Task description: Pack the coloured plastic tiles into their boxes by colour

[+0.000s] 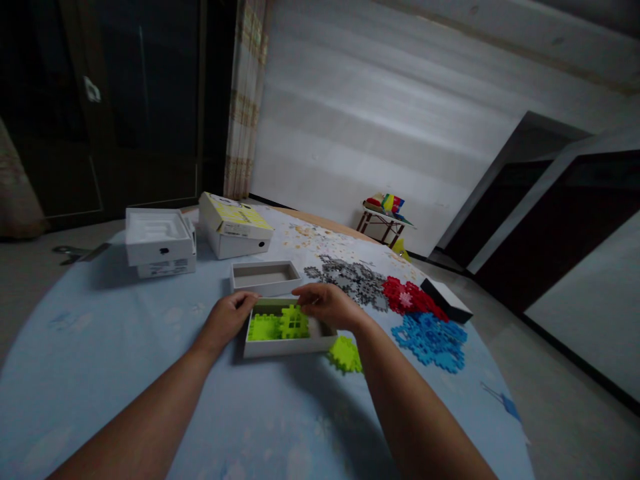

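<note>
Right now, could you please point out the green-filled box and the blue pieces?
green-filled box (pixel 287 347): head view, front wall.
blue pieces (pixel 430 339): head view, middle of the pile.

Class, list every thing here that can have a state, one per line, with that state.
white tray, open, part-filled with green pieces
grey-lined tray, open, empty
yellow-topped box, shut
left hand, curled over white tray's far-left corner
right hand, fingertips on green pieces
loose green piece, outside white tray, on table
blue pieces, heaped loose on table

Home living room: round cloth-covered table (pixel 100 347), window curtain (pixel 246 100), small toy-laden stool (pixel 383 223) against plain white wall (pixel 400 127).
</note>
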Demonstrator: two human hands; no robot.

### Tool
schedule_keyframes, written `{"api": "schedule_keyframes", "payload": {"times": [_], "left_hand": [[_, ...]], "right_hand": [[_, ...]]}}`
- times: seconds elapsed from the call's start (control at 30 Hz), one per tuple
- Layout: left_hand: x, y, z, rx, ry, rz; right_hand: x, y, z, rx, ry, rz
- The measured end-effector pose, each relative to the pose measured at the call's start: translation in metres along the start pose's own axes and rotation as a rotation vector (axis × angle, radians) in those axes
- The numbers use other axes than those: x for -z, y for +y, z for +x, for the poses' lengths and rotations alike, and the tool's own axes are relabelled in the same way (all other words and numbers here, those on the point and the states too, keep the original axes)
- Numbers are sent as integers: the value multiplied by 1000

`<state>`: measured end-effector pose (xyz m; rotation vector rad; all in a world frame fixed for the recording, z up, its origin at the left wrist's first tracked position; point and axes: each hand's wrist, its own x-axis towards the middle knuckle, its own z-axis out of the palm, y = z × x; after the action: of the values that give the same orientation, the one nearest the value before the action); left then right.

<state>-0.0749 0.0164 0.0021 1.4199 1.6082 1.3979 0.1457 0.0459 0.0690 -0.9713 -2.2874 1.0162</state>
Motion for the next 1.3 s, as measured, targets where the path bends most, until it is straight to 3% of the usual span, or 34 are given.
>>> {"api": "schedule_keyframes", "payload": {"times": [0.27, 0.37, 0.53, 0.67, 0.8, 1.03, 1.23, 1.3], "left_hand": [[-1, -5, 2, -15, -20, -1], [0, -4, 1, -20, -20, 3], [1, -2, 0, -24, -24, 8], [0, -2, 0, -36, -43, 10], [0, -2, 0, -40, -72, 15], [0, -4, 0, -70, -84, 55], [0, -3, -1, -30, -158, 58], [1, 0, -2, -26, -190, 74]], "right_hand": [[-19, -9, 23, -128, 45, 223], [-33, -5, 29, -168, 44, 143], [-45, 0, 25, -88, 125, -101], [-41, -15, 12, -14, 120, -298], [-34, -27, 1, 50, 18, -455], [-36, -24, -4, 196, -50, -375], [-18, -14, -10, 99, 128, -308], [-9, -8, -14, 50, 120, -288]]}}
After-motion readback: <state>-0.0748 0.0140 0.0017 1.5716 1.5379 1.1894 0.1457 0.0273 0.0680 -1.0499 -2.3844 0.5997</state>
